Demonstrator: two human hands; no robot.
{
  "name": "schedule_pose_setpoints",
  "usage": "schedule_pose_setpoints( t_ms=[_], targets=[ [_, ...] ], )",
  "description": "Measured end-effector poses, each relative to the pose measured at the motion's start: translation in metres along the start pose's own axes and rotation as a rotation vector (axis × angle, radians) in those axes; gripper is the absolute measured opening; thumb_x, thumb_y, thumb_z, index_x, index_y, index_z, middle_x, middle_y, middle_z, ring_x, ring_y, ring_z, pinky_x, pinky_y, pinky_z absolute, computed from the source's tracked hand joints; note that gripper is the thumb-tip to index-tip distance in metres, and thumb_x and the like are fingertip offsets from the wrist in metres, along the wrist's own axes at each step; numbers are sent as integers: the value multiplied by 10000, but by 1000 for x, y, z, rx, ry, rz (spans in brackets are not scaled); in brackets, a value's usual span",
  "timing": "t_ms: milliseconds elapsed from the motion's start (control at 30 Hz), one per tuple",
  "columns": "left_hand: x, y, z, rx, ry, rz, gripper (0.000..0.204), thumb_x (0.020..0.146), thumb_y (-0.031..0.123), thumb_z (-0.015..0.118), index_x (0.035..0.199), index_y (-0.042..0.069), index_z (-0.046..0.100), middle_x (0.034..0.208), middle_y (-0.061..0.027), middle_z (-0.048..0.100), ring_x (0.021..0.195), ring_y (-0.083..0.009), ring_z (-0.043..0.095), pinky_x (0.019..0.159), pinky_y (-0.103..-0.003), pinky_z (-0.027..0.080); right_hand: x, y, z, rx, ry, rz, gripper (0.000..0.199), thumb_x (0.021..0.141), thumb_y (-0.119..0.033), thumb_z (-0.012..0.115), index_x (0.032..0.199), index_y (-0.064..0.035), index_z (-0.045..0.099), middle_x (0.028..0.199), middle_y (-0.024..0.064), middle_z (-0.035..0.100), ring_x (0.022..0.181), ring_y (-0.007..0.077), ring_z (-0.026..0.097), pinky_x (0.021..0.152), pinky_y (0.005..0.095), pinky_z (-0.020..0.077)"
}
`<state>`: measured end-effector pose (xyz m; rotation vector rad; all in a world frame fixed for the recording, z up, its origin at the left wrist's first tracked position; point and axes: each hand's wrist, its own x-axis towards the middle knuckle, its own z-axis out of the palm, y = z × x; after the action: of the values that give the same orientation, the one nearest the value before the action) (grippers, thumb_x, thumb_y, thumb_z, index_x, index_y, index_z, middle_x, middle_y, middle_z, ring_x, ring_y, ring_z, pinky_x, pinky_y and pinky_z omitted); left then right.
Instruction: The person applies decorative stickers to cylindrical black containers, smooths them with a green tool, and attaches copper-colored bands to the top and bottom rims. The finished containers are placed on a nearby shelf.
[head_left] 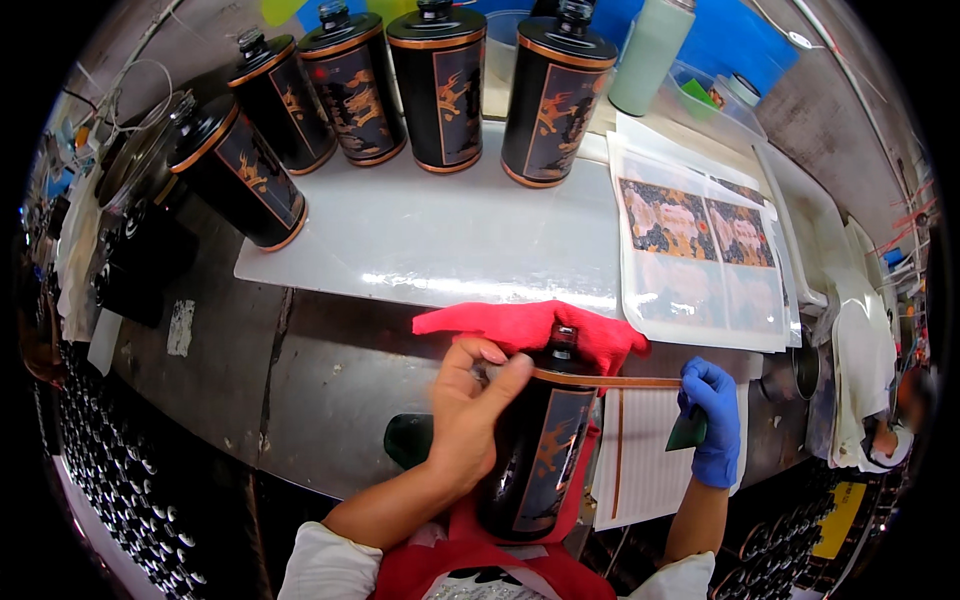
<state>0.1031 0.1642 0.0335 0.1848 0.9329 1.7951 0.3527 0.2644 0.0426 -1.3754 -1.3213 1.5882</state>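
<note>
- The bare left hand [470,410] was wrapped around the shoulder of a black bottle [535,450], propped close to the person's body at the near edge of the table [320,370].
- The gloved right hand [712,420] pinched a dark scraper [688,432] against a thin copper strip [640,381] running off the bottle's shoulder.
- A red cloth [530,325] lay just behind the bottle.
- Five more bottles [440,85] stood along a white sheet [420,240].
</note>
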Motion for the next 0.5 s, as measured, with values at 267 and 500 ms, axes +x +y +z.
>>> schedule_pose_setpoints(
  t_ms=[267, 500],
  targets=[
    [2, -6, -6, 9, -7, -14, 194, 825, 17, 643, 854, 92, 466, 817, 6, 501, 771, -68, 498, 706, -210, 422, 3, 10, -2, 31, -26, -13, 111, 750, -121, 631, 683, -61, 565, 630, -31, 482, 532, 40, 429, 486, 195, 335],
    [3, -6, -6, -38, 51, -13, 167, 856, 26, 592, 920, 100, 456, 853, -5, 502, 770, -90, 496, 716, -231, 423, 5, 10, -5, -74, 41, 0, 134, 743, -125, 665, 686, -62, 562, 627, -33, 479, 545, 37, 422, 485, 195, 325]
  ],
)
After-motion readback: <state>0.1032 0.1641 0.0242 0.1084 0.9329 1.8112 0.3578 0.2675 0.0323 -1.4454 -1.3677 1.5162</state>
